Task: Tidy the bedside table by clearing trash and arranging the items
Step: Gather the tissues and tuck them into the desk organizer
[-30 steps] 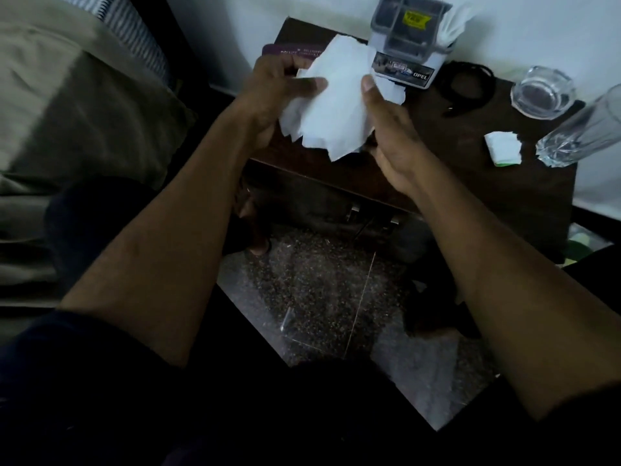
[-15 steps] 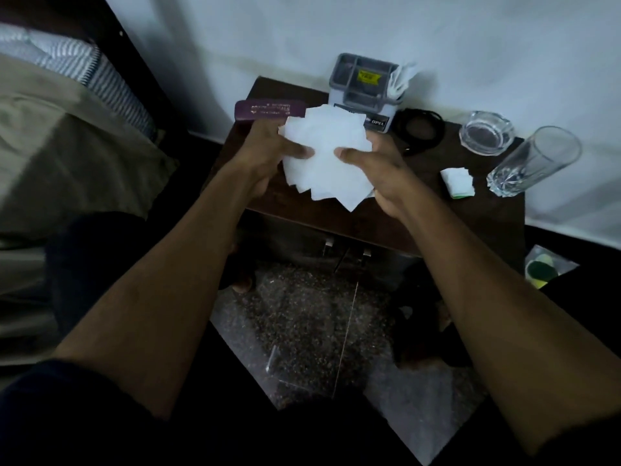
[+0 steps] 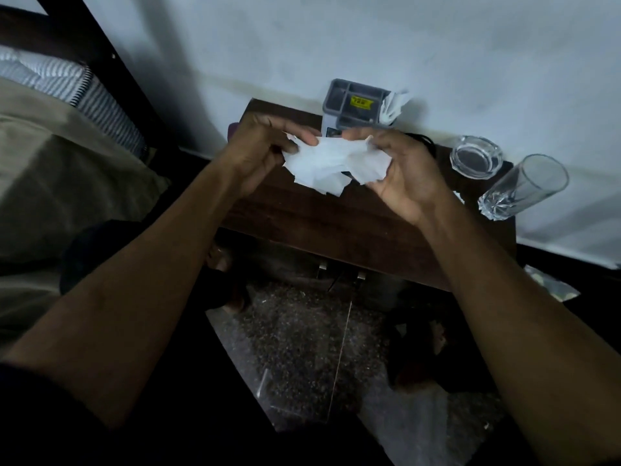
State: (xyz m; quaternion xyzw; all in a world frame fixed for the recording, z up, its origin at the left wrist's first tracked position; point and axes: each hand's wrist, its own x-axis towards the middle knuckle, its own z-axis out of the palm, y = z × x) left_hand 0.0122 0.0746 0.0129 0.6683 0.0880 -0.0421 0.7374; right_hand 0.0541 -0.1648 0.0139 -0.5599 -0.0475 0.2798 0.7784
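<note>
Bench [image 3: 336, 227] mid-frame, dark wood, by the bed [image 3: 67, 156] at left | left hand [image 3: 258, 153] and right hand [image 3: 406, 173] both pinch white paper [image 3: 332, 164] above the bench, scrunching it | step: clearing trash | next: ball it up tight, find a bin | glass [image 3: 524, 186] and ashtray [image 3: 476, 157] at right need lining up

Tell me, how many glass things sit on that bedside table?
2: a round glass ashtray by the wall, and a tall tumbler at the table's right edge. The hands may hide more.
</note>
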